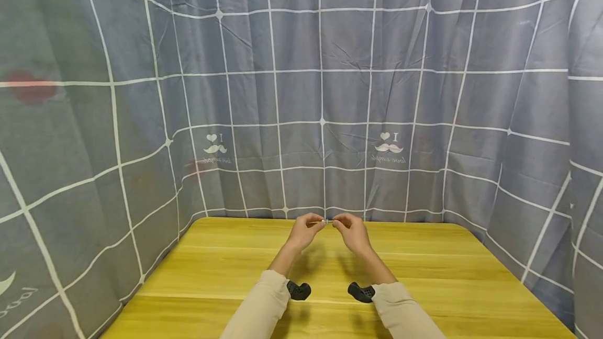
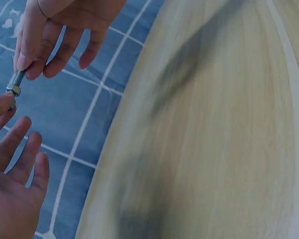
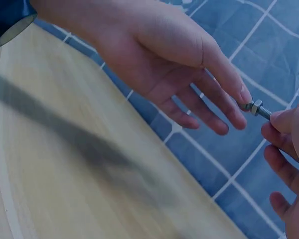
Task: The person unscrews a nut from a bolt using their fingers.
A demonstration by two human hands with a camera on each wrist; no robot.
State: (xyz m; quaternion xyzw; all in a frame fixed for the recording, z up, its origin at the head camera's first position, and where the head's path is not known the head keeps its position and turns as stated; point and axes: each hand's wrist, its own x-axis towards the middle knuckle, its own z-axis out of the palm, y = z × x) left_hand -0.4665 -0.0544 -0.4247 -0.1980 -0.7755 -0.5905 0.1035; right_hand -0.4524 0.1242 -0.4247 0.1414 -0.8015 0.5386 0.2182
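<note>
Between the fingertips of both hands, a small metal bolt (image 3: 265, 113) with a threaded shank is held out near the table's far edge. A hex nut (image 3: 256, 106) sits around the bolt, close to the left fingertips. My left hand (image 1: 303, 233) pinches the nut end between thumb and index finger, as the left wrist view also shows at lower left. From the other side, my right hand (image 1: 354, 234) pinches the threaded shank (image 2: 19, 77) with thumb and index finger. The remaining fingers of both hands spread loosely. The bolt's two ends are partly hidden by fingertips.
The yellow wood-grain table (image 1: 226, 271) lies under both forearms. A grey curtain (image 1: 348, 98) with white grid lines surrounds it at the back and sides. Black wrist mounts (image 1: 299, 291) stick out inward from both beige sleeves.
</note>
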